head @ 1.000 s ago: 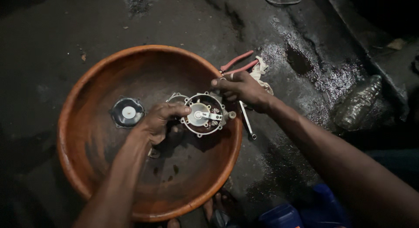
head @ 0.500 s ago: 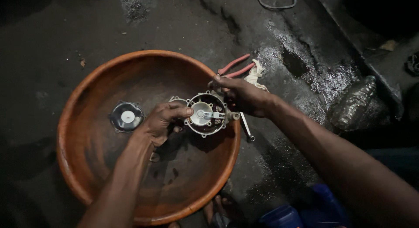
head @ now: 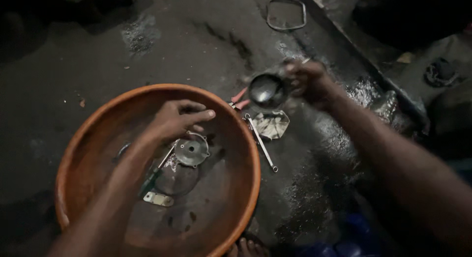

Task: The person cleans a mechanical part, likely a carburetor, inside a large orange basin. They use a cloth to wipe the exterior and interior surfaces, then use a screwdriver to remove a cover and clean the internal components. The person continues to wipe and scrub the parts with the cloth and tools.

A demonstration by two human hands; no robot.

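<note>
A wide orange-brown basin [head: 83, 134] sits on a dark wet floor. My left hand [head: 174, 120] hovers inside it with fingers spread, holding nothing, just above a round grey metal cover plate [head: 191, 151] that lies in the basin. Beside the plate lie a thin screwdriver [head: 156, 172] and a small flat metal piece [head: 158, 199]. My right hand [head: 310, 81] is outside the basin, to its upper right, gripping a dark round metal cup-shaped housing [head: 266, 90] lifted off the floor.
Pliers with red handles [head: 240, 99], a slim spanner [head: 263, 145] and a crumpled rag or paper [head: 271, 124] lie on the floor right of the basin. A wire loop [head: 286, 14] lies farther back. Toes [head: 248, 247] show at the bottom edge.
The assembly held by both hands over the basin has come apart. My right hand moved up and right out of the basin with the round housing; my left hand let go, and the cover plate lies in the basin.
</note>
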